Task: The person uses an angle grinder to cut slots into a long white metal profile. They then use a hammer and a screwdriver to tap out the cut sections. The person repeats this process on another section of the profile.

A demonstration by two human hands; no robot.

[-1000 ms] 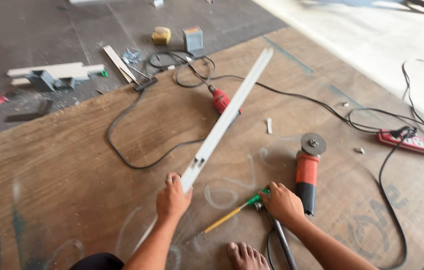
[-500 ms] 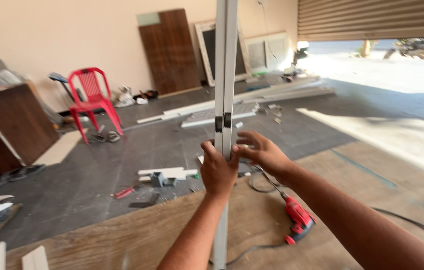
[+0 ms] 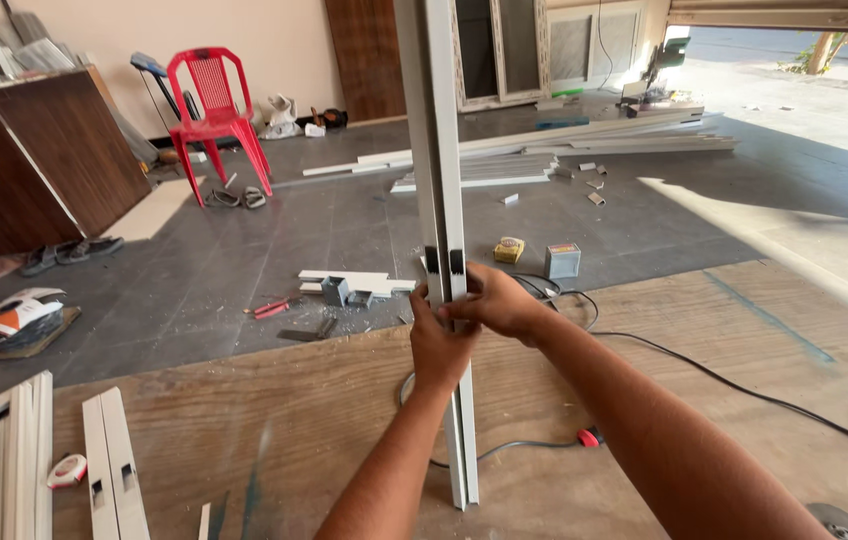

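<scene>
- Small grey box point(image 3: 562, 261) and yellow tape measure point(image 3: 509, 250) sit on the floor point(image 3: 244, 250), about 1 o'clock from our hands.
- Left hand point(image 3: 437, 345) and right hand point(image 3: 492, 303) both have a closed grip on the upright white profile point(image 3: 439, 150).

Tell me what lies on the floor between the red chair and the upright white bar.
In the head view, sandals near the red chair; otherwise bare grey floor up to the white bar.

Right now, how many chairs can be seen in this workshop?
1. A red plastic chair stands on the grey floor at the back left, beside the dark wooden cabinet. Others may be hidden out of view.
</scene>
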